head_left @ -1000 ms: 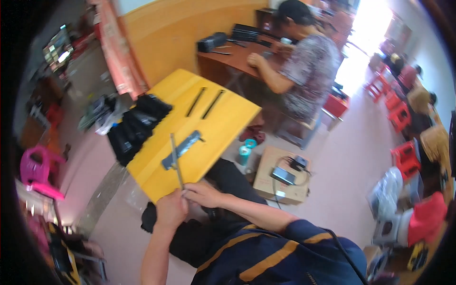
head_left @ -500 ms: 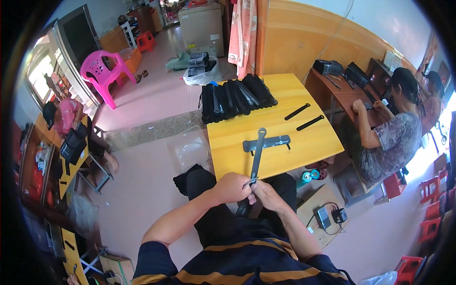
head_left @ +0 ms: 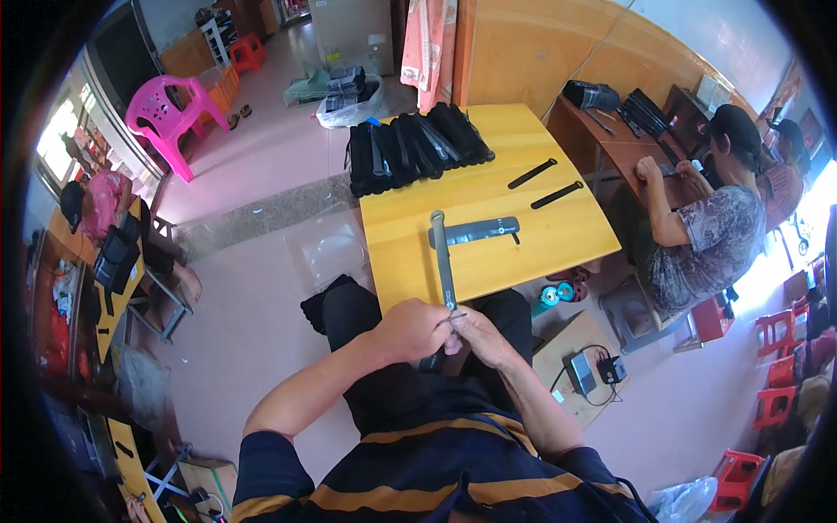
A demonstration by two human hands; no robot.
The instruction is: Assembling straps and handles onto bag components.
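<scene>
A long dark grey strap point(head_left: 444, 266) with a rounded loop at its far end stands out from my hands over the near edge of the yellow table point(head_left: 401, 235). My left hand point(head_left: 408, 329) is closed round its near part. Close against it, my right hand point(head_left: 479, 335) is closed on the same strap. A small thin metallic piece point(head_left: 455, 317) shows between the fingers; its kind is too small to tell. Beyond the held strap, a wider grey band point(head_left: 484, 229) with a short black tab lies flat on the table. The strap's lower end hangs below my hands, partly hidden.
Bundled black straps point(head_left: 418, 152) lie along the table's far left edge. Two black straps point(head_left: 533, 173) rest at the right. A person point(head_left: 711, 218) works at a brown table on the right, another point(head_left: 100, 205) at the left. A pink chair point(head_left: 170, 118) stands far left.
The whole view has shifted, so the table and people appear further up and left. Both hands stay closed together on the strap, with little visible change in their grip.
</scene>
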